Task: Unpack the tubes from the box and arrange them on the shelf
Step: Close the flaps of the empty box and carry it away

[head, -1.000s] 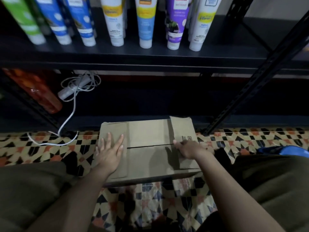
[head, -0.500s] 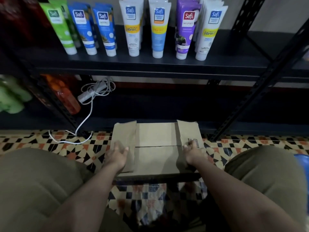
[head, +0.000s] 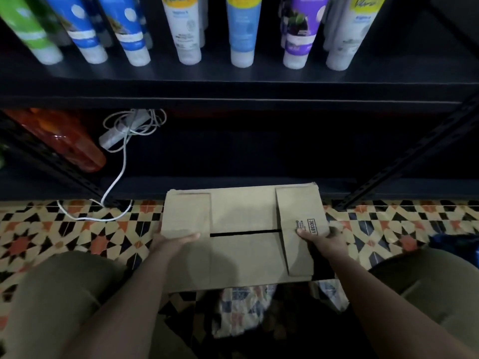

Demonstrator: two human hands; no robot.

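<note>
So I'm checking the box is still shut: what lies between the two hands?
In the head view, between the left hand and right hand lie the box's closed top flaps, with a thin dark slit where they meet.

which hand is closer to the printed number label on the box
Right. The right hand grips the box at its right flap, thumb just beside the printed label. The left hand holds the opposite, left edge, across the box from it.
</note>
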